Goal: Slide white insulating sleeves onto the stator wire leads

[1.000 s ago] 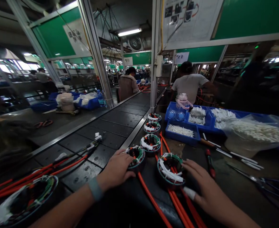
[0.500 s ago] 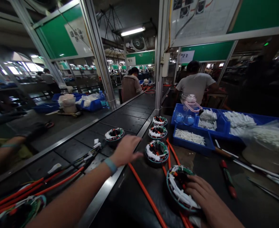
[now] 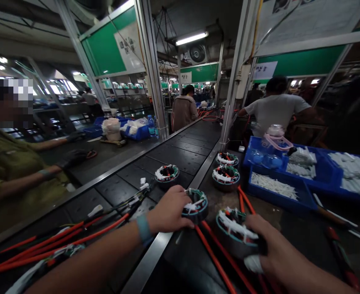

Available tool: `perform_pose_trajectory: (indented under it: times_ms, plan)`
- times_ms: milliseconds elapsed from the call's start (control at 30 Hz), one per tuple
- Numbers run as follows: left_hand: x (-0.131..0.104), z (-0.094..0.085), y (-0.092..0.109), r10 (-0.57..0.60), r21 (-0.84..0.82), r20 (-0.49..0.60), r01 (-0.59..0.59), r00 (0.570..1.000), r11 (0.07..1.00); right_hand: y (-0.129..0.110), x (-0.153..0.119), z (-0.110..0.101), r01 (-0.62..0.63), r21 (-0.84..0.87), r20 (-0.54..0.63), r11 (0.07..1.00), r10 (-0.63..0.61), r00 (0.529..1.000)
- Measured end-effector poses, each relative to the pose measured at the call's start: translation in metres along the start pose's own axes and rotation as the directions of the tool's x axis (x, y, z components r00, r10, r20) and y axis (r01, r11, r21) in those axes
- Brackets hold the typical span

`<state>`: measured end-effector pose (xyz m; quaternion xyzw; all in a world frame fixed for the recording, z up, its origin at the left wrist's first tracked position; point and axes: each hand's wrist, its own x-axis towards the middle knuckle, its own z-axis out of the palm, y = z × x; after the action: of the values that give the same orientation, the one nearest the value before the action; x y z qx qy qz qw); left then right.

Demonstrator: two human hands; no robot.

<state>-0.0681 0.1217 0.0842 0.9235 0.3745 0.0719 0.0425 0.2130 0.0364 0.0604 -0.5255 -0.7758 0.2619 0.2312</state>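
My left hand (image 3: 170,210), with a teal wristband, is closed on the rim of a ring-shaped motor stator (image 3: 198,206) with white lacing and green and orange wires. That stator is over the work surface, close to the metal rail. My right hand (image 3: 270,241) grips a second stator (image 3: 235,230), which tilts slightly, from its right side; part of its rim is hidden by the fingers. Two more stators stand one behind the other, a nearer one (image 3: 225,177) and a farther one (image 3: 227,158). Another stator (image 3: 166,174) sits on the black conveyor (image 3: 180,152).
Orange cables (image 3: 216,253) run beneath the held stators. More cables (image 3: 84,228) lie on the conveyor. Blue bins (image 3: 278,200) with white sticks stand at right, near a red-and-green tool (image 3: 340,257). Across the conveyor is a co-worker (image 3: 17,171) with dark gloves.
My left hand has closed on a stator from the row and shifted it nearer the rail. My right hand has tilted its stator. The camera view has swung left.
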Motion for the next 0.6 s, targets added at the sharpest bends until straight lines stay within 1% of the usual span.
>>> perform_pose_trajectory:
  times_ms: [33, 100, 200, 300, 367, 433, 467, 500, 533, 567, 600]
  plan:
    - [-0.012, -0.004, -0.007, -0.042, 0.032, 0.005, 0.042, 0.999, 0.999, -0.005, 0.019, 0.006, 0.036, -0.032, -0.002, 0.999, -0.036, 0.999]
    - [-0.034, -0.005, -0.019, -0.144, 0.094, 0.004, 0.143, 0.990, 0.985, -0.013, 0.062, 0.023, 0.127, -0.152, -0.010, 0.980, -0.130, 0.991]
    - [-0.056, 0.004, -0.039, -0.281, 0.156, -0.017, 0.280, 0.960, 0.947, -0.024, 0.127, 0.058, 0.186, -0.240, -0.006, 0.953, -0.193, 0.981]
    - [-0.066, 0.015, -0.067, -0.334, 0.195, -0.058, 0.338, 0.941, 0.921, -0.038, 0.186, 0.091, 0.229, -0.300, 0.017, 0.926, -0.235, 0.972]
    - [-0.067, 0.018, -0.091, -0.351, 0.227, -0.079, 0.360, 0.933, 0.905, -0.048, 0.216, 0.103, 0.255, -0.326, 0.029, 0.910, -0.260, 0.965]
    - [-0.061, 0.015, -0.113, -0.370, 0.251, -0.106, 0.385, 0.923, 0.888, -0.057, 0.239, 0.102, 0.284, -0.337, 0.039, 0.898, -0.289, 0.957]
    - [-0.056, 0.012, -0.121, -0.373, 0.251, -0.140, 0.397, 0.917, 0.883, -0.060, 0.246, 0.096, 0.303, -0.339, 0.040, 0.890, -0.308, 0.950]
    - [-0.049, 0.008, -0.124, -0.372, 0.244, -0.185, 0.409, 0.910, 0.879, -0.059, 0.252, 0.085, 0.322, -0.342, 0.036, 0.883, -0.330, 0.943]
    - [-0.039, 0.005, -0.122, -0.360, 0.232, -0.234, 0.412, 0.903, 0.881, -0.055, 0.254, 0.069, 0.333, -0.348, 0.024, 0.876, -0.347, 0.938]
    - [-0.027, 0.003, -0.115, -0.334, 0.218, -0.275, 0.397, 0.901, 0.891, -0.046, 0.255, 0.051, 0.332, -0.361, 0.003, 0.872, -0.355, 0.935]
    - [-0.013, 0.003, -0.103, -0.291, 0.207, -0.298, 0.359, 0.909, 0.910, -0.032, 0.254, 0.030, 0.319, -0.378, -0.023, 0.869, -0.353, 0.935]
